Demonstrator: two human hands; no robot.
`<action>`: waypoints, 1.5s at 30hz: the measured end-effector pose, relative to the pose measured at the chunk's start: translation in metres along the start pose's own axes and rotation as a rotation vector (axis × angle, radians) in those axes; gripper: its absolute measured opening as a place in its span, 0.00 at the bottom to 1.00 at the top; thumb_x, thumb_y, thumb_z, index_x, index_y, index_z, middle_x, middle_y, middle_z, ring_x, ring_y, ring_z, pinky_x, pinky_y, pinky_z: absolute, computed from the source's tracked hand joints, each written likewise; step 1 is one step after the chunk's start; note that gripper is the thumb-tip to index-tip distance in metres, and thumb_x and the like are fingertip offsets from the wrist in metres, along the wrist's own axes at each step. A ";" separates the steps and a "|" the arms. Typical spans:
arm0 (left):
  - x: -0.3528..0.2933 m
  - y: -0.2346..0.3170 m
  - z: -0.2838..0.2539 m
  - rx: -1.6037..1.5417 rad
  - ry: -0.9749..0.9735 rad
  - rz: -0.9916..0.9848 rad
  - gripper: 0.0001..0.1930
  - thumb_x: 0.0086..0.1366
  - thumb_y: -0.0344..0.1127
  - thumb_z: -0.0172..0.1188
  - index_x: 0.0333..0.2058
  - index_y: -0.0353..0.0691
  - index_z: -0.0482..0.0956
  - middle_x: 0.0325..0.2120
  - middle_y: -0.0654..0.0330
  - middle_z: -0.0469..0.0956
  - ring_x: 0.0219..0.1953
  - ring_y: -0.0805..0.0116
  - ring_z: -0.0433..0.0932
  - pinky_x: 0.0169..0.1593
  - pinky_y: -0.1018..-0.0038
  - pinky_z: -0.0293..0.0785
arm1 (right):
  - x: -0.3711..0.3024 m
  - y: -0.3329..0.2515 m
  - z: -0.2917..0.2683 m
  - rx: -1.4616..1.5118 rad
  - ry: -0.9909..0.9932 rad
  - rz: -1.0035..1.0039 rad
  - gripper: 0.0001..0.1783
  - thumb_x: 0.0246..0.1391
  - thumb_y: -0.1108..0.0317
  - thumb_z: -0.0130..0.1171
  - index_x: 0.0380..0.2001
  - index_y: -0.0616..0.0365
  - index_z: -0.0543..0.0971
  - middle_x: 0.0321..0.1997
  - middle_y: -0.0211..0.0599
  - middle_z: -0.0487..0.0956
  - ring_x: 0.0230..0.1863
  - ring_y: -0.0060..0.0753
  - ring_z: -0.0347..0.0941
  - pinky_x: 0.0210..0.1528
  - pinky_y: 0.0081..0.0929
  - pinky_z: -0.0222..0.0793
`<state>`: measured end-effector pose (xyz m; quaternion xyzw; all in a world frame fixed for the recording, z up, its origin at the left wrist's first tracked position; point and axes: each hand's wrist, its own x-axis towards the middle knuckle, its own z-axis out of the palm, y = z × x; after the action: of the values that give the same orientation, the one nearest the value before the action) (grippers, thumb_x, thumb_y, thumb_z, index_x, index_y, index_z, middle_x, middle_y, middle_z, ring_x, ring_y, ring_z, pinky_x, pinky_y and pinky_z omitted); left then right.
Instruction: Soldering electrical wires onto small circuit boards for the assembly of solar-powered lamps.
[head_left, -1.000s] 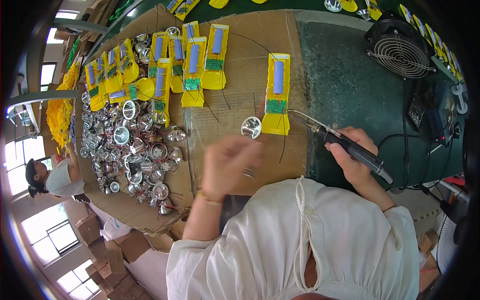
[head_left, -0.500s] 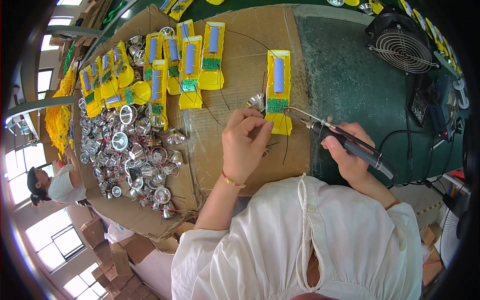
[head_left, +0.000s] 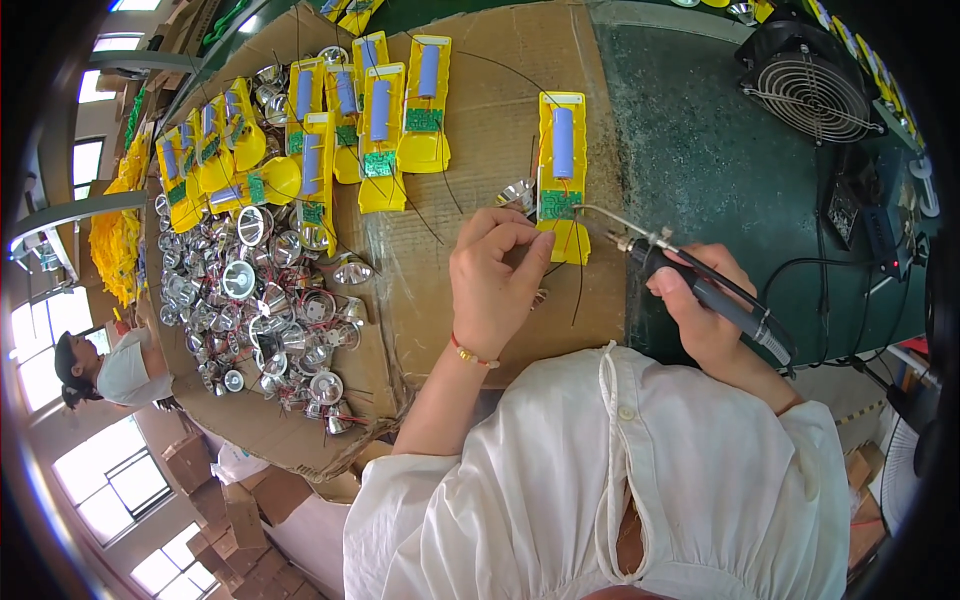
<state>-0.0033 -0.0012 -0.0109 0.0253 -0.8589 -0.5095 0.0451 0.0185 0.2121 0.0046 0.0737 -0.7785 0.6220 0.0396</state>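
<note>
My right hand (head_left: pixel 705 310) is wrapped round a black soldering iron (head_left: pixel 712 300), which has a thin bent metal tube along it. The tube's end lies over the green circuit board (head_left: pixel 558 205) in a yellow torch housing (head_left: pixel 570 245); whether it touches is unclear. A purple cylindrical battery (head_left: pixel 562 145) sits above the board in the same housing. Beside the housing's lower left edge, my left hand (head_left: pixel 490 270) is closed in a pinch, and what the fingertips hold is hidden. Just behind those fingers lies a silver reflector cup (head_left: pixel 515 195), partly covered.
Several yellow housings with batteries and boards (head_left: pixel 380 130) lie at the left on cardboard (head_left: pixel 480 100). A heap of silver reflectors (head_left: pixel 270 300) spreads nearer me. A black fan (head_left: pixel 810 95) and a power box with cables (head_left: pixel 880 245) stand at right. Another person (head_left: pixel 120 365) is far left.
The soldering iron's tip has drawn back a little to the right from the circuit board. My left hand keeps its pinch beside the housing. The whole view has shifted slightly.
</note>
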 end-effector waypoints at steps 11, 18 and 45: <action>0.000 0.002 0.001 0.029 0.027 0.004 0.04 0.48 0.28 0.64 0.21 0.34 0.78 0.26 0.58 0.75 0.30 0.63 0.72 0.34 0.72 0.69 | 0.000 0.006 -0.002 0.191 0.099 0.099 0.10 0.50 0.71 0.59 0.32 0.67 0.71 0.24 0.39 0.77 0.26 0.22 0.74 0.28 0.18 0.69; 0.010 0.004 -0.017 0.052 0.218 0.020 0.09 0.46 0.28 0.67 0.28 0.37 0.78 0.26 0.57 0.74 0.29 0.62 0.72 0.35 0.71 0.70 | -0.001 0.009 -0.007 0.212 0.120 0.084 0.10 0.50 0.72 0.59 0.32 0.67 0.71 0.24 0.39 0.77 0.25 0.22 0.73 0.28 0.18 0.70; 0.002 0.001 -0.002 -0.041 -0.003 -0.090 0.04 0.50 0.29 0.63 0.22 0.35 0.77 0.27 0.59 0.75 0.31 0.65 0.70 0.36 0.73 0.67 | 0.008 0.011 0.006 0.146 0.072 0.042 0.09 0.46 0.73 0.61 0.30 0.65 0.73 0.22 0.33 0.77 0.22 0.16 0.71 0.25 0.15 0.66</action>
<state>-0.0048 -0.0026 -0.0088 0.0621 -0.8463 -0.5286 0.0217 0.0091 0.2084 -0.0060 0.0373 -0.7306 0.6801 0.0490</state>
